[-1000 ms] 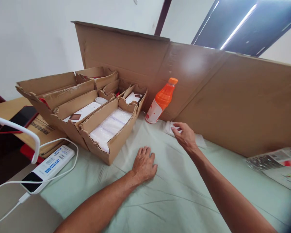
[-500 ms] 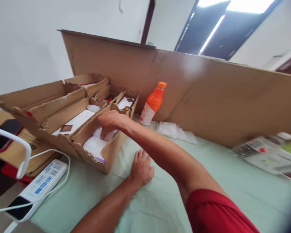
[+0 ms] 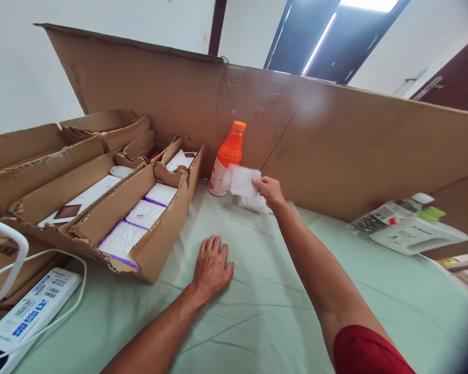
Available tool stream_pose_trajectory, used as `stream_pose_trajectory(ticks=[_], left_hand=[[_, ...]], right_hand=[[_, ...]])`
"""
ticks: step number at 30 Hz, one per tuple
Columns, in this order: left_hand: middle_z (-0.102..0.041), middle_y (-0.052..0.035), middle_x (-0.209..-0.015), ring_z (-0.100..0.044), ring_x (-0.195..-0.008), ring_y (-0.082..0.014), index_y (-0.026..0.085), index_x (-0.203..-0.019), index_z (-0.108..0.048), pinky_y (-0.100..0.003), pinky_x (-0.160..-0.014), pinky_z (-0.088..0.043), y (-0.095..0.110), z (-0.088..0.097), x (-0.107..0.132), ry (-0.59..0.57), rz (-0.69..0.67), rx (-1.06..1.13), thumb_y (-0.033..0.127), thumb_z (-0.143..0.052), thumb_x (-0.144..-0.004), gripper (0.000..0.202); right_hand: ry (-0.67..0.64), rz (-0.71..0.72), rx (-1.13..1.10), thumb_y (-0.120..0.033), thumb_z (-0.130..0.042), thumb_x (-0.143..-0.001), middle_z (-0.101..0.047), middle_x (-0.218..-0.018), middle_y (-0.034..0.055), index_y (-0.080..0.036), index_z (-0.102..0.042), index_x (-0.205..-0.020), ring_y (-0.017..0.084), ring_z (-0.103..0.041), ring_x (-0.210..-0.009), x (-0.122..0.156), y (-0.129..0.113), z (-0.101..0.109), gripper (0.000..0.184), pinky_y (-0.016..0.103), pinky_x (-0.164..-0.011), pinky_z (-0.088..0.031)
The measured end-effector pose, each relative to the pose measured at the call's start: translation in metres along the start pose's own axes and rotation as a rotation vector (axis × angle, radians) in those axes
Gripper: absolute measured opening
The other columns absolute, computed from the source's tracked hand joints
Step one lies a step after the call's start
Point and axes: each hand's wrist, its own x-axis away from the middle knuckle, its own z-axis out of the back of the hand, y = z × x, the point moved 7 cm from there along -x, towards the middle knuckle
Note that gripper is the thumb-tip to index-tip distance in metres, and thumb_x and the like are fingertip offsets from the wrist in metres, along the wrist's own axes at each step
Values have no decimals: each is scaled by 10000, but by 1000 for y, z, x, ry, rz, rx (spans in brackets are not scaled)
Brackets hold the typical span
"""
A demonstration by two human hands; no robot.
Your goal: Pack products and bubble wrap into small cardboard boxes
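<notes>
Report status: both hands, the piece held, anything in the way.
Right hand pinching white square piece. Left hand palm-down on green cloth. Orange bottle close by the piece, apparently not blocking.

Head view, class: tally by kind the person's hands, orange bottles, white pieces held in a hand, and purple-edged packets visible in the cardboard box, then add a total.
Hands: 2 (left hand, right hand)
Orange bottle: 1
White piece held in the right hand: 1
Purple-edged packets visible in the cardboard box: 3
Total: 7
</notes>
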Motion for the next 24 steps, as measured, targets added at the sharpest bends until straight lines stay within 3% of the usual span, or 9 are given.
stream_pose_trajectory(ticks=[3, 6, 9, 12, 15, 18, 20, 22, 24], left_hand=[[-514, -164, -1468, -405, -1411, -324, 154, -1244, -609, -489, -1221, -269, -1, -2, -1, -18, 6, -12, 351, -587, -894, 402], [-506, -167, -1480, -393, -1424, -320, 150, -1263, -604, -488, -1226, -269, 0, -2, -1, -34, 6, -5, 367, -582, -899, 424], [-497, -170, -1490, -389, -1432, -321, 150, -1265, -603, -496, -1227, -272, 0, 1, -2, -35, 12, 15, 391, -576, -904, 435], [-501, -166, -1487, -391, -1434, -320, 155, -1252, -609, -500, -1226, -279, -1, 1, -2, -29, 20, 43, 425, -569, -905, 441], [-497, -175, -1489, -386, -1440, -322, 141, -1247, -615, -505, -1232, -273, -2, -1, -3, -20, 21, 78, 428, -565, -904, 451], [-480, -184, -1504, -371, -1451, -324, 127, -1255, -612, -503, -1243, -257, -3, -2, -3, -8, 19, 105, 420, -569, -898, 464], [-476, -178, -1509, -372, -1452, -323, 130, -1264, -607, -503, -1245, -257, -3, -2, -4, -7, 19, 114, 422, -569, -895, 472], [-474, -179, -1511, -369, -1453, -325, 123, -1278, -601, -500, -1247, -258, -4, -2, -5, -22, 23, 121, 424, -557, -901, 484], [-464, -192, -1515, -356, -1459, -329, 101, -1290, -594, -492, -1254, -251, -4, -2, -6, -43, 31, 133, 430, -539, -912, 504]], right_hand=[[79, -42, 114, -325, -610, -871, -592, -1296, 276, -62, -564, -1299, 376, -527, -1204, 5, 36, -15, 505, 489, -980, -388], [-57, 205, 376, -280, -544, -924, -459, -1501, 233, -146, -480, -1444, 359, -414, -1355, 19, 32, -43, 541, 495, -1071, -290], [-304, 403, 605, -306, -567, -922, -616, -1370, 157, -221, -654, -1275, 318, -531, -1252, 32, 25, -74, 373, 447, -1004, -354], [-331, 368, 647, -379, -613, -891, -723, -1174, 170, -193, -754, -1086, 343, -629, -1108, 27, 8, -74, 304, 448, -904, -413], [-277, 380, 652, -425, -549, -926, -757, -1092, 143, -209, -771, -1075, 330, -667, -1052, 19, -42, -57, 344, 411, -867, -437], [-168, 578, 452, -369, -472, -957, -754, -1141, 70, -243, -757, -1125, 262, -673, -1031, 18, -132, -39, 355, 325, -840, -451], [-157, 759, 286, -321, -504, -931, -755, -1123, 61, -206, -763, -1093, 234, -673, -985, 22, -198, -39, 327, 291, -812, -453], [-300, 851, 282, -308, -569, -894, -767, -1014, 41, -189, -773, -1039, 200, -673, -898, 24, -248, -59, 277, 264, -761, -447], [-523, 902, 416, -294, -659, -833, -761, -908, 9, -207, -780, -1004, 171, -664, -821, 28, -279, -89, 228, 241, -704, -433]])
